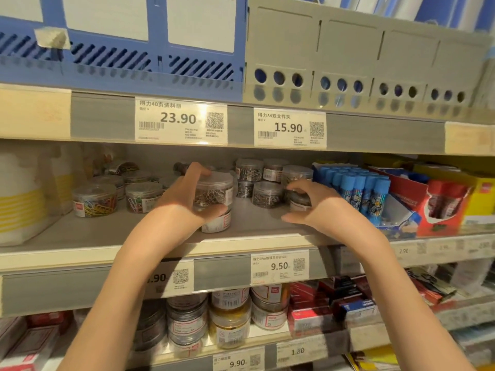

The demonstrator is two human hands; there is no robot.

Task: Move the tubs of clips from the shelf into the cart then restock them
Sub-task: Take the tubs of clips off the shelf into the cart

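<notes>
Several clear round tubs of clips stand on the middle shelf. My left hand grips a tub of silver clips that sits on top of another tub. My right hand curls round the lower of two stacked tubs, fingers behind and thumb in front; whether it touches is unclear. More tubs of dark clips stand between and behind my hands. Tubs of coloured clips stand to the left. No cart is in view.
Blue glue sticks in a display box crowd the right hand's far side, with red and yellow boxes beyond. White-and-yellow packs fill the left. The shelf above hangs low over the tubs. More jars stand on the shelf below.
</notes>
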